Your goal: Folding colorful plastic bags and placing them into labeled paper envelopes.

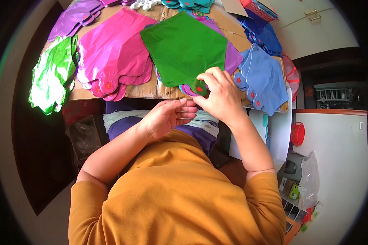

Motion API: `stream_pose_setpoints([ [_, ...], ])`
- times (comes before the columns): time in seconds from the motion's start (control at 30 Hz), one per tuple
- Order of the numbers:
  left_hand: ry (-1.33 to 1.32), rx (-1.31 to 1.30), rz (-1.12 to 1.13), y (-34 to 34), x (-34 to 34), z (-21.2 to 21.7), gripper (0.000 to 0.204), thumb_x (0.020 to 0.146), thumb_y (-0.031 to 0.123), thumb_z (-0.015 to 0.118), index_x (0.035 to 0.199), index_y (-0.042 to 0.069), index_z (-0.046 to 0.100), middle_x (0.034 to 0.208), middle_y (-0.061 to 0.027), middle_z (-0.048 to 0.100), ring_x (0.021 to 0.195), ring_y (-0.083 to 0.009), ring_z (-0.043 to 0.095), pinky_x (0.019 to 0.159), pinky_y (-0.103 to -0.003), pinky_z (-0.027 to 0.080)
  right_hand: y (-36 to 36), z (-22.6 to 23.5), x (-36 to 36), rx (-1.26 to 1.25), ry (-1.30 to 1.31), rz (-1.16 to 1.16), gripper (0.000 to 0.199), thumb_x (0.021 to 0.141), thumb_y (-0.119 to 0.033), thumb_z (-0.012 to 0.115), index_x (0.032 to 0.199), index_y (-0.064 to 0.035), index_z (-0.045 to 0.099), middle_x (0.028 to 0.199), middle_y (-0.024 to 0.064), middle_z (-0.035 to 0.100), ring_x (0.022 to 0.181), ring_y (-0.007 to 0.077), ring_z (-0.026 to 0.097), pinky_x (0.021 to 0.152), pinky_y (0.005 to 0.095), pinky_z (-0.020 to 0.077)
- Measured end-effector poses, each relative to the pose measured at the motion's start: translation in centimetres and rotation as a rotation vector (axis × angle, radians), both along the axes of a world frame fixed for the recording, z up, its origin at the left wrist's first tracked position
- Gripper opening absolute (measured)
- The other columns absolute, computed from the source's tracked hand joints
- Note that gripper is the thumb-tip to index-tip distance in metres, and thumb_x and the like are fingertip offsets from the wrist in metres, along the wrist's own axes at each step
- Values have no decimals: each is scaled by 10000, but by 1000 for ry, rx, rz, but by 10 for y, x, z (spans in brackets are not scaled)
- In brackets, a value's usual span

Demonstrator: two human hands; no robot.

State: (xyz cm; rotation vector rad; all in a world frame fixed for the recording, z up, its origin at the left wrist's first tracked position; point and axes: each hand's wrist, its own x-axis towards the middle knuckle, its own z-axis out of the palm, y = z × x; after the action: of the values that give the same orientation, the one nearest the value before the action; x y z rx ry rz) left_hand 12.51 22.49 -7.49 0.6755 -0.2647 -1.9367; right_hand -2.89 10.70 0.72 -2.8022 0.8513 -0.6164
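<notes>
A dark green flat foil piece (pixel 184 49) lies spread on top of a pile, its rounded lower tab with a red dot pointing at me. My right hand (pixel 220 94) pinches around that tab, thumb below and fingers above. Purple pieces (pixel 234 59) peep out from beneath the green one. Just left of it and lower, at the table's edge, my left hand (pixel 169 115) is loosely curled with the palm turned inward and nothing visible in it. Pink foil pieces (pixel 114 53) with scalloped, red-dotted ends lie to the left.
Shiny light green pieces (pixel 53 75) hang over the table's left edge; blue ones (pixel 262 79) overhang the right. Purple pieces (pixel 75 18) lie at the far left, dark blue ones (pixel 263 37) at the far right. Cardboard (pixel 137 90) covers the table. A red basket (pixel 297 134) is at right.
</notes>
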Motion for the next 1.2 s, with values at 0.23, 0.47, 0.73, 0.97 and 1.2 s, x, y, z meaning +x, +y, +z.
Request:
stream_pose_setpoints([
  [0.23, 4, 30, -30, 1, -1, 3, 444, 996, 350, 491, 1276, 9, 541, 1150, -94, 642, 1088, -215, 597, 977, -380, 450, -27, -14, 1, 323, -223, -19, 201, 797, -144, 736, 943, -20, 674, 894, 135, 623, 825, 330, 630, 757, 400, 504],
  [0.47, 422, -105, -32, 8, -8, 10, 530, 945, 483, 569, 1276, 70, 546, 1213, -131, 602, 1164, -275, 566, 1002, -428, 445, -5, 26, -17, 360, -56, 237, 355, 789, -303, 766, 1017, -40, 695, 959, 108, 660, 903, 289, 610, 838, 379, 471],
  [0.73, 337, 54, 39, 3, -15, 10, 625, 896, 505, 637, 1338, 105, 449, 1223, -119, 560, 1120, -287, 572, 977, -497, 473, 12, 14, -33, 229, -89, 309, 354, 775, -294, 765, 1013, -40, 699, 1086, 129, 658, 1057, 313, 587, 949, 439, 431],
  [0.97, 248, 110, 21, -5, -18, 24, 237, 952, 166, 618, 1147, 37, 579, 1025, -72, 628, 991, -193, 607, 875, -380, 530, 18, 5, -45, 437, -159, 333, 226, 835, -121, 701, 1033, -14, 685, 1143, 144, 680, 1117, 306, 620, 1026, 456, 418],
  [1.2, 122, 219, -89, 3, -13, 29, 213, 980, 136, 569, 1147, 4, 577, 884, -48, 602, 816, -160, 592, 790, -323, 525, 15, 6, -90, 753, -366, -332, 298, 923, -278, 682, 889, 18, 692, 674, 18, 638, 639, 67, 562, 596, 244, 460],
])
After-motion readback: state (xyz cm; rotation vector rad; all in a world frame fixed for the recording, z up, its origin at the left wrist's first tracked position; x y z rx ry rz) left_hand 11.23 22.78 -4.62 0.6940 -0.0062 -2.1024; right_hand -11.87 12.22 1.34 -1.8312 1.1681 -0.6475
